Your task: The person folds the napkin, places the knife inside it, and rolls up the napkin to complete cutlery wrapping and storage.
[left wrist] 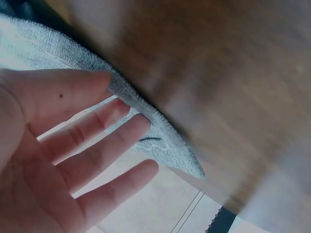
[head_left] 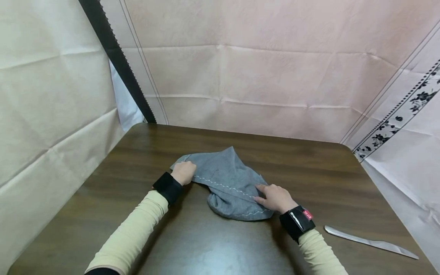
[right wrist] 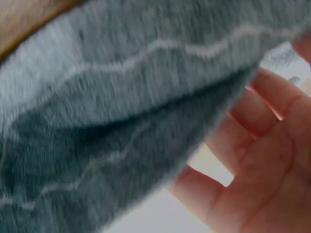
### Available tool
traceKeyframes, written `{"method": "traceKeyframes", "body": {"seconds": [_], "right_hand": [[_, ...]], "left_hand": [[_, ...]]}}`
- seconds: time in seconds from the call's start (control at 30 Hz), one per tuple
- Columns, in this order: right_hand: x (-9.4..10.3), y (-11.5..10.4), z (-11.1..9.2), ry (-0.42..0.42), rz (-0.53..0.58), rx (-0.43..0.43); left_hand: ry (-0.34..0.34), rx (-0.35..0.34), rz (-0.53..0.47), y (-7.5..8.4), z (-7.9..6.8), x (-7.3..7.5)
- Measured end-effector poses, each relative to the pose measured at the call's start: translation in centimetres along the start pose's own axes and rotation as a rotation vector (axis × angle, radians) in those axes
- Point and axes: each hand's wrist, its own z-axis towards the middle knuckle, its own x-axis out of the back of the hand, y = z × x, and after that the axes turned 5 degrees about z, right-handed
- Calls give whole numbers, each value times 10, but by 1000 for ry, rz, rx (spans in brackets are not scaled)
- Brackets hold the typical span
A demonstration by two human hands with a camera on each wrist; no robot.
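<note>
A grey-blue cloth with lines of white stitching lies crumpled over the middle of the brown table, a peak of it standing up at the back. At its left end my left hand grips the edge. In the left wrist view the thumb lies on the cloth's edge near a pointed corner, the other fingers behind it. My right hand holds the right end, thumb and forefinger on the stitched part. Folds of cloth fill much of the right wrist view and hide those fingertips.
A silver table knife lies at the right side of the brown table. Pale creased sheets hang behind the table and at both sides. A dark toothed-edge strip runs down the back left.
</note>
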Motion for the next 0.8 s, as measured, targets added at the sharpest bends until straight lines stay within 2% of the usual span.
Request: {"method": "traceKeyframes", "body": {"seconds": [0.13,0.23,0.43,0.5,0.67,0.8], "right_hand": [[7,7,-12,-36,28,7],[6,13,-23,-30,2,38],[0,24,-39,122,-60,152],[0,27,-42,155,-57,155],[3,42,-47,170,-75,90],[7,53,-50,199,-72,53]], "left_hand": [[29,-21,8,1,2,-5],[33,-23,16,0,2,-6],[15,-10,37,-3,2,-5],[6,-8,28,-3,2,-4],[-27,1,-9,-5,2,-5],[-16,-6,-9,-7,3,-7]]}}
